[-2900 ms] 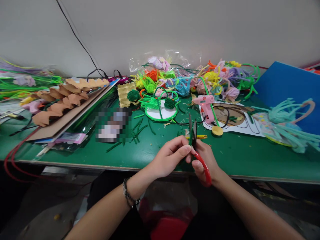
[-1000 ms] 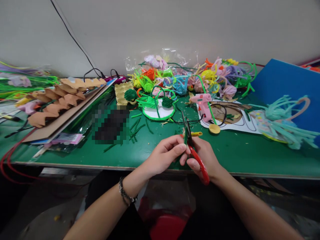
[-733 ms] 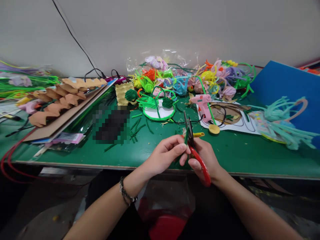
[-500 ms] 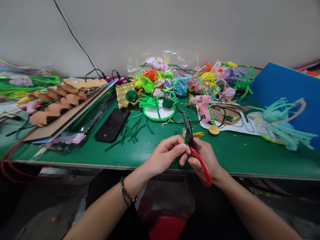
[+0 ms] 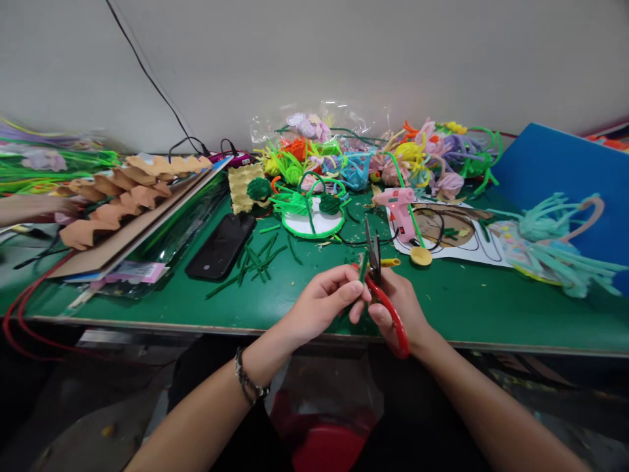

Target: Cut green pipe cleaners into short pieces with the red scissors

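Observation:
Pinched in my left hand (image 5: pixel 327 298) is a short dark green pipe cleaner (image 5: pixel 363 267), its upper end poking above the fingers. My right hand (image 5: pixel 407 305) grips scissors (image 5: pixel 392 314) with red handles, the dark blades pointing up and apart, just right of the pipe cleaner. Cut green pipe cleaner pieces (image 5: pixel 258 259) lie scattered on the table to the left. Beyond my hands, a white disc (image 5: pixel 299 226) edged in green carries green tufts and dark green balls.
A phone (image 5: pixel 221 246) lies left, by cardboard strips (image 5: pixel 130 200). Another person's hand (image 5: pixel 63 206) reaches in at far left. A pink glue gun (image 5: pixel 400 210) stands right of centre, before piled pipe-cleaner crafts (image 5: pixel 354 167). A blue board (image 5: pixel 555 190) leans at right.
The scissors have tipped slightly and their blades have spread wider, away from the pipe cleaner. Another person's hand has come in at the far left. My left hand has hardly moved.

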